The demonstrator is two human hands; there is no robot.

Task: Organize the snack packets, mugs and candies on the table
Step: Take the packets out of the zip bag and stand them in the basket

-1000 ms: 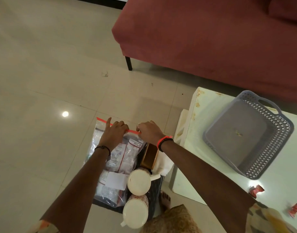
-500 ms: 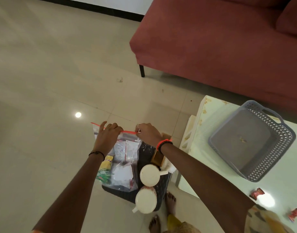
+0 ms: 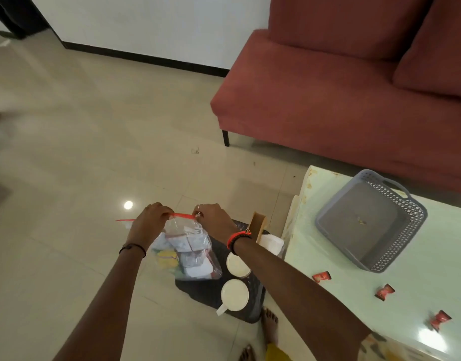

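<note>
The surface [image 3: 406, 295] carries a grey basket [image 3: 326, 217] at its far edge and three red candies [image 3: 322, 276] near its near edge. Above a dark tray [image 3: 198, 290] on the floor, with two mugs [image 3: 234, 294], the left hand [image 3: 148, 225] and right hand [image 3: 215, 221] each pinch the red top strip of a clear bag [image 3: 190, 251] of snack packets.

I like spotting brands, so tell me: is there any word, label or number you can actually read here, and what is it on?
None can be read.
Clear zip bag: packets inside carry dark print, too blurred to read.
Red candy wrappers on the table: markings too small to read.
Mugs, grey basket: no text shows.
</note>
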